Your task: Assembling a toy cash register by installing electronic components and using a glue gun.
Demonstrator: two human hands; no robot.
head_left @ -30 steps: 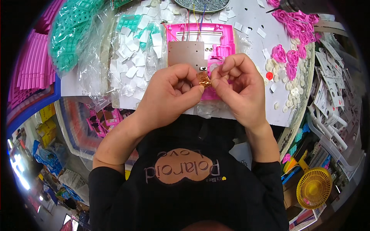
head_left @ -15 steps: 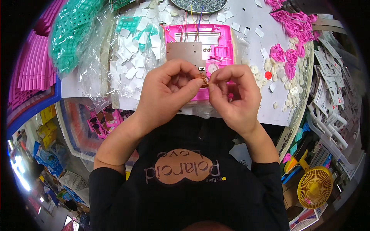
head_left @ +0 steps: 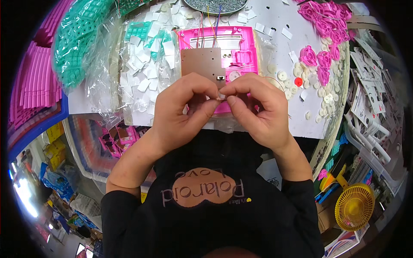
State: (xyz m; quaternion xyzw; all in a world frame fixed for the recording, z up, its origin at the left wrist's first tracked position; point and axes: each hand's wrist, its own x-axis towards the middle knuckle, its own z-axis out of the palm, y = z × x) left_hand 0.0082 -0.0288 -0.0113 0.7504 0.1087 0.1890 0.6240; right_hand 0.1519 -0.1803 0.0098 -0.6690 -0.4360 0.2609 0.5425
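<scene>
L hand (head_left: 174,109): grip closed, thumb + forefinger pinched on a small brownish piece (head_left: 220,99); only a sliver shows.
R hand (head_left: 267,111): thumb + forefinger nearly together at the same piece; can't tell if they have hold of it.
Piece: betw. both sets of fingertips, over the front of the pink housing (head_left: 254,51), nr the brown board (head_left: 200,62).
Drop risk: tiny piece, fingertip pinch only; if either side slips we could lose it in the housing or among the white paper bits (head_left: 144,84), we reckon.
Tear risk: too hard a pull betw. hands might rip or bend it; material unclear.
Snag risk: thin wires (head_left: 209,34) rise from behind the board; a knuckle catching one could tug it loose. Thin loose wire (head_left: 277,81) by R hand too, far end unclear.
Screw tray (head_left: 242,8): round, metal, far edge of desk, w/ lots of small screws; a bump might spill them.
Clear bag (head_left: 103,64): on desk, L side, next to green keypads (head_left: 71,53); can't tell if any are inside.
Blue crate (head_left: 64,105): far L, stacked pink strips.
Clear tub (head_left: 71,137): below desk, L, pink parts w/ dark bits.
R bin (head_left: 389,167): white panels, piled loosely.
</scene>
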